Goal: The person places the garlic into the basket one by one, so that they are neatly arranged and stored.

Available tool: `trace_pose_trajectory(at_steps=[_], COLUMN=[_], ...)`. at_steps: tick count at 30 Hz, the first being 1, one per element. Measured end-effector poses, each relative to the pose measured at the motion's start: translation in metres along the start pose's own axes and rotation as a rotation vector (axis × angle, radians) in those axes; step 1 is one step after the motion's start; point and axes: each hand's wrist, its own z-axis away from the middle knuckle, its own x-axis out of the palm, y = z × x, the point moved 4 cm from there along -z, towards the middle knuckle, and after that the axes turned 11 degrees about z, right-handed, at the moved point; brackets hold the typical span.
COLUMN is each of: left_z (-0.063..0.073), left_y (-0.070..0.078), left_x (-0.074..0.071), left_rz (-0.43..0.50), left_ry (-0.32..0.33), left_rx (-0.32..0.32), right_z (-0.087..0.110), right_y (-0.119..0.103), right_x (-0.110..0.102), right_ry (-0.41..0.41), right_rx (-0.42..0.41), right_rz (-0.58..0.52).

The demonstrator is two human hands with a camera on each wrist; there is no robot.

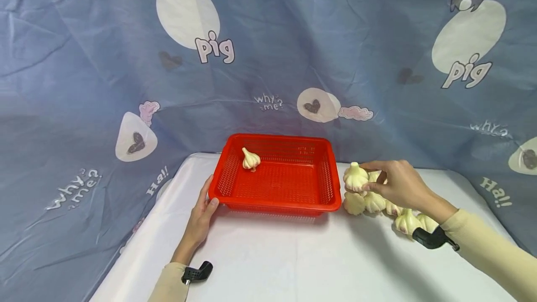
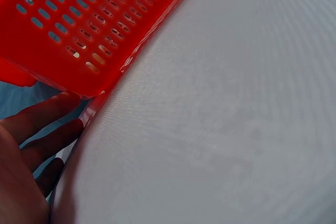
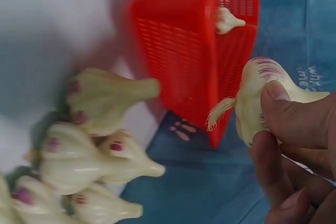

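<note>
My right hand (image 1: pixel 398 183) pinches a garlic bulb (image 1: pixel 355 178) between thumb and fingers, beside the right end of a red plastic basket (image 1: pixel 272 206). Its stem points up in the head view, and the right wrist view shows a tuft of roots (image 3: pixel 220 113) on it. Another garlic bulb (image 1: pixel 251 159) lies inside the basket, toward the back left. At the basket's front left corner rests my left hand (image 1: pixel 200 220), its fingers fairly straight along the outside and its thumb near the rim. In the left wrist view, fingertips (image 2: pixel 68 99) meet the basket's corner.
Several garlic bulbs (image 1: pixel 407 223) lie in a group right of the basket, partly under my right forearm. They stand on a white tabletop (image 1: pixel 268 260). A blue printed cloth (image 1: pixel 268 59) hangs behind the table and along its sides.
</note>
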Motion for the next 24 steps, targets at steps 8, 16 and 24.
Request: trace_pose_trajectory(at_steps=[8,16,24], left_z=[-0.002,0.0,0.0], left_y=[0.0,-0.002,-0.003], left_x=[0.002,0.001,0.0], left_rz=[0.008,-0.013,-0.03], left_ry=[-0.001,0.0,0.003], left_rx=[0.024,0.007,0.004], right_z=[-0.044,-0.076,-0.101], right_y=[-0.007,-0.017,-0.026], right_x=[-0.003,0.001,0.009], right_ry=[-0.009,-0.042,-0.028], right_rx=[0.013,0.01,0.003], right_rz=[-0.035,-0.068,-0.078])
